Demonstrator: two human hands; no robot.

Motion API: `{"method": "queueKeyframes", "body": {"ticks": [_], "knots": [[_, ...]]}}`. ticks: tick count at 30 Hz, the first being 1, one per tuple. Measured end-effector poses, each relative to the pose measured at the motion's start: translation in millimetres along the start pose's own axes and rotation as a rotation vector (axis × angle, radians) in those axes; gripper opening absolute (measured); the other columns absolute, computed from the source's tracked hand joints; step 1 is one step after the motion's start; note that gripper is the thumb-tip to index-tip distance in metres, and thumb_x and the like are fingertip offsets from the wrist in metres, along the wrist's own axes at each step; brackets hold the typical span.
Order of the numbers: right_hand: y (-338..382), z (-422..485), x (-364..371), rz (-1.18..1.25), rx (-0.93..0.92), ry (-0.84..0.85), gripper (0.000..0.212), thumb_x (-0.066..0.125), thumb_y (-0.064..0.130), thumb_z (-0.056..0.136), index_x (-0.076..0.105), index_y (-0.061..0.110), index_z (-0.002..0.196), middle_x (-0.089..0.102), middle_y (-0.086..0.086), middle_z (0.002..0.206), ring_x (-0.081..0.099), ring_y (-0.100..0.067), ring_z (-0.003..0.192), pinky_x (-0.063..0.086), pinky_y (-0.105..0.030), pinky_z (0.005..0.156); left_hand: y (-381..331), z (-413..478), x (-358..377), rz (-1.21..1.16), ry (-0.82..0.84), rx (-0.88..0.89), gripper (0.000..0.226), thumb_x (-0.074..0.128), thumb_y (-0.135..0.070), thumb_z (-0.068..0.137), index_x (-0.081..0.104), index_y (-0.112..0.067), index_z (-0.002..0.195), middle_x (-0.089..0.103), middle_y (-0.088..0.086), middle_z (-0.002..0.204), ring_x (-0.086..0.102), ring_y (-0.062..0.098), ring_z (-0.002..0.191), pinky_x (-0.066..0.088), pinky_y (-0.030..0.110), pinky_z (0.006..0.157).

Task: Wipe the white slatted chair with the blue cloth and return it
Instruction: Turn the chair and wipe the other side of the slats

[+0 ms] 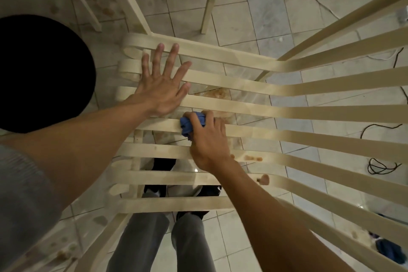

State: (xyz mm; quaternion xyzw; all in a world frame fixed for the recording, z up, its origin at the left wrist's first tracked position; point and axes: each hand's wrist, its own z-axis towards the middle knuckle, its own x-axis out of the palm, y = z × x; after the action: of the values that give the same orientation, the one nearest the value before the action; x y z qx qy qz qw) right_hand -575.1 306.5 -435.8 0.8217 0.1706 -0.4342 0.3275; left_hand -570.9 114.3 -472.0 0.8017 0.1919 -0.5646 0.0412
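The white slatted chair fills the head view, its slats running left to right with the tiled floor showing through the gaps. My left hand lies flat with spread fingers on the upper slats near their left ends. My right hand grips the bunched blue cloth and presses it onto a middle slat, just below my left hand. Brown stains mark the slats to the right of my right hand.
A round black object sits at the left. Black cables lie on the tiles at the right, and a dark blue item lies at the lower right. My legs and dark shoes show beneath the slats.
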Motion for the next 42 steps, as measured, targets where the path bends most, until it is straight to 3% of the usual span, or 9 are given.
{"method": "queueKeyframes", "body": {"ticks": [9,13,17,19,21,24,32,38,42], "knots": [[-77.9,-10.0,-29.8,-0.046,0.086,0.052,0.044,0.055,0.020,0.088,0.044,0.032,0.130,0.045,-0.010,0.126,0.043,-0.032,0.109,0.032,-0.041,0.101,7.5,-4.9,-9.3,-0.136,-0.015,0.084,0.058,0.017,-0.052,0.103,0.007,-0.034,0.158,-0.026,0.000,0.163,-0.029,0.029,0.147,-0.018,0.051,0.116],[-67.8,-8.6,-29.9,0.044,0.143,0.070,0.044,0.053,0.013,0.086,0.047,0.029,0.126,0.041,-0.010,0.123,0.042,-0.034,0.105,0.033,-0.039,0.098,21.2,-24.5,-26.6,-0.523,-0.179,0.070,0.051,0.034,-0.031,0.104,0.034,-0.023,0.154,0.018,0.005,0.165,0.004,0.027,0.152,0.002,0.042,0.121],[-54.8,-5.8,-32.4,0.084,0.086,0.102,0.045,0.053,0.012,0.088,0.046,0.029,0.130,0.039,-0.010,0.128,0.044,-0.034,0.106,0.037,-0.042,0.098,49.8,-64.8,-16.7,-0.638,-0.437,-0.232,0.042,0.047,-0.017,0.101,0.049,-0.012,0.144,0.041,0.009,0.152,0.031,0.028,0.142,0.017,0.031,0.115],[-38.6,-0.2,-30.2,0.093,0.054,0.139,0.045,0.052,0.016,0.091,0.044,0.031,0.133,0.038,-0.009,0.132,0.044,-0.034,0.109,0.038,-0.046,0.100,62.0,-84.5,-2.5,-0.794,-0.367,-0.487,0.043,0.044,-0.021,0.104,0.044,-0.014,0.146,0.040,0.008,0.152,0.034,0.025,0.140,0.020,0.028,0.113],[-20.7,5.9,-25.7,0.107,0.025,0.158,0.045,0.051,0.018,0.092,0.042,0.033,0.134,0.037,-0.009,0.133,0.043,-0.034,0.111,0.039,-0.047,0.100,64.0,-95.8,11.5,-1.025,-0.136,-0.727,0.047,0.034,-0.035,0.107,0.033,-0.021,0.152,0.038,0.008,0.154,0.037,0.026,0.140,0.025,0.031,0.114],[4.2,12.9,-16.0,0.111,-0.003,0.134,0.041,0.050,0.021,0.094,0.042,0.036,0.132,0.039,-0.009,0.129,0.043,-0.032,0.107,0.039,-0.043,0.097,52.8,-102.4,28.3,-1.131,0.074,-0.832,0.055,0.019,-0.048,0.107,0.016,-0.029,0.158,0.029,0.002,0.161,0.030,0.025,0.146,0.019,0.029,0.112],[-6.9,1.9,-11.4,0.070,-0.076,0.051,0.039,0.051,0.025,0.096,0.046,0.034,0.133,0.043,-0.007,0.132,0.044,-0.029,0.114,0.031,-0.046,0.105,42.1,-107.9,34.5,-1.163,0.022,-0.921,0.061,0.010,-0.064,0.100,0.022,-0.039,0.155,0.036,0.000,0.158,0.035,0.029,0.143,0.024,0.039,0.115],[-31.3,-5.2,-23.4,-0.065,0.051,0.114,0.039,0.042,0.028,0.099,0.039,0.034,0.138,0.036,-0.009,0.137,0.041,-0.032,0.118,0.023,-0.048,0.110,34.1,-109.8,37.8,-1.120,-0.013,-1.037,0.070,0.005,-0.070,0.096,0.031,-0.037,0.152,0.044,0.007,0.152,0.043,0.037,0.136,0.031,0.049,0.112],[11.4,0.4,-19.6,0.125,0.068,0.192,0.050,0.032,0.047,0.090,0.038,0.037,0.139,0.028,-0.007,0.142,0.028,-0.032,0.127,0.019,-0.046,0.114,33.7,-110.5,41.2,-1.138,-0.020,-1.052,0.071,0.005,-0.069,0.097,0.034,-0.035,0.151,0.046,0.007,0.150,0.045,0.035,0.134,0.032,0.048,0.111]]}}
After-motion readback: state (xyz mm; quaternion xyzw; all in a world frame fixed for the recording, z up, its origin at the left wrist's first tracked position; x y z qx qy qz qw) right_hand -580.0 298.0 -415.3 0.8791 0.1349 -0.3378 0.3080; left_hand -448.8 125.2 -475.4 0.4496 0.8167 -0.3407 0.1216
